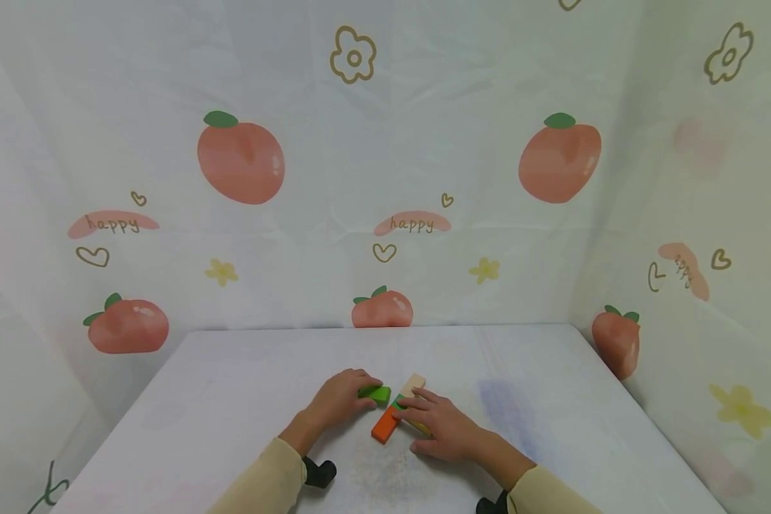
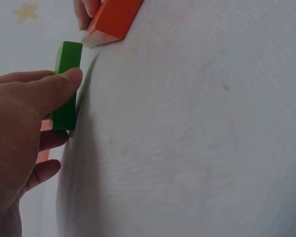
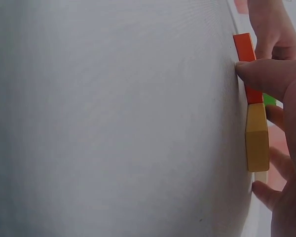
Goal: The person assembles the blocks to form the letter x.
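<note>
My left hand point(image 1: 343, 398) pinches a bright green wooden block point(image 2: 68, 106), thumb on one side and fingers on the other. Just right of it, several blocks lie end to end and side by side on the table. An orange block point(image 1: 384, 426) is at the near end, a pale wood block point(image 1: 415, 383) at the far end, and a bit of green block point(image 1: 399, 402) shows between them. My right hand point(image 1: 448, 430) reaches over this group with spread fingers touching it. Partly under that hand lies a yellow block point(image 3: 257, 143), its end against the orange one.
The table point(image 1: 244, 414) has a white cloth with faint stains. A white curtain printed with fruit point(image 1: 240, 163) surrounds it at the back and sides. Black straps point(image 1: 320, 473) are on both wrists by the beige sleeves point(image 1: 263, 478).
</note>
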Available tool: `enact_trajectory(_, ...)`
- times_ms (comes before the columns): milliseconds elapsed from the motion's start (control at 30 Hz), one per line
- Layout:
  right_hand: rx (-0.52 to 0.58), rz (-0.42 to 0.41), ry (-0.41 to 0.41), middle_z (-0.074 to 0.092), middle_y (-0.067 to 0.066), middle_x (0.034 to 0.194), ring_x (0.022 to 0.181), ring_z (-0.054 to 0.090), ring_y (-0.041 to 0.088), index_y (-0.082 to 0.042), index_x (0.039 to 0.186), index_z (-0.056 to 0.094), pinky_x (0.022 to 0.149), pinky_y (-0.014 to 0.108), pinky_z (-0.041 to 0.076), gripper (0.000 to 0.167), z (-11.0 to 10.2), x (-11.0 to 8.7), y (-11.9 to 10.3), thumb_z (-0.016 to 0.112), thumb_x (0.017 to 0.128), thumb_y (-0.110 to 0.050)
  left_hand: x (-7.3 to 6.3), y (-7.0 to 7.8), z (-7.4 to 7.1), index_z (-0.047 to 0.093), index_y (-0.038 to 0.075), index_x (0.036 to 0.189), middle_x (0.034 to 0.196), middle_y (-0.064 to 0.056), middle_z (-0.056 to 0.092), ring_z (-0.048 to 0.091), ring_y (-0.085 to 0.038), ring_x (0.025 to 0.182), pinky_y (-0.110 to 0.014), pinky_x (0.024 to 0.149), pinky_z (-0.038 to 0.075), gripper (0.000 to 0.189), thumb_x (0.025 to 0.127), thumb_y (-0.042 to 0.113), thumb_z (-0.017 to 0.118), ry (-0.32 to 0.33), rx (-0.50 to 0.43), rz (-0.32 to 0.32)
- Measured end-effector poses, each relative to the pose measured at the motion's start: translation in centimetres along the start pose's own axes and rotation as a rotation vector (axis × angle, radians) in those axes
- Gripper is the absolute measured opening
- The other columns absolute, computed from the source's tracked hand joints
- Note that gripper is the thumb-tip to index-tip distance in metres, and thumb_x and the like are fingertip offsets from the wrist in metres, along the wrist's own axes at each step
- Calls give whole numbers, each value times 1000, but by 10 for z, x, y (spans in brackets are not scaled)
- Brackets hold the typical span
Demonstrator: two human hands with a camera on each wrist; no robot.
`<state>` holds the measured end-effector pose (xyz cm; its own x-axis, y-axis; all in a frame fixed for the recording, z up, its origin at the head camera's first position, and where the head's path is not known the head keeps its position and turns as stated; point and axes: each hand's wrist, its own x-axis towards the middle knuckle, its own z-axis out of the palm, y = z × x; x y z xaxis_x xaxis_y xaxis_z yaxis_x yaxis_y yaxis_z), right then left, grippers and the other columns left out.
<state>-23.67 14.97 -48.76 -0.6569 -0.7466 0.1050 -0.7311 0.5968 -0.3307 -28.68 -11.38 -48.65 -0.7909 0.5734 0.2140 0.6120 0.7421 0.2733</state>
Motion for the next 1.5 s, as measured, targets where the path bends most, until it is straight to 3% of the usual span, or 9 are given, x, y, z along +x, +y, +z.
enact_trajectory(500, 10, 19, 0, 42, -3, 150, 140, 29, 35, -27, 141, 51, 102, 61, 32, 52, -1, 0, -3, 67, 92, -32, 1, 3, 4, 72, 19, 115, 108, 6, 67, 54, -11, 92, -28, 81, 48, 33, 85, 33, 75, -9, 27, -1)
enact_trajectory(867, 14, 25, 8, 42, -3, 149, 140, 29, 35, -27, 141, 52, 102, 62, 31, 52, -1, 0, -5, 67, 92, -31, 2, 5, 5, 72, 19, 114, 110, 6, 66, 55, -12, 95, -31, 84, 48, 31, 87, 32, 74, -11, 14, -7)
enact_trajectory(1500, 7, 6, 25, 43, -2, 148, 139, 30, 36, -26, 141, 52, 101, 62, 32, 53, 0, 0, -3, 68, 91, -32, 9, 10, 11, 73, 19, 111, 112, 4, 65, 58, -16, 102, -33, 89, 49, 26, 86, 24, 75, 44, 62, 35)
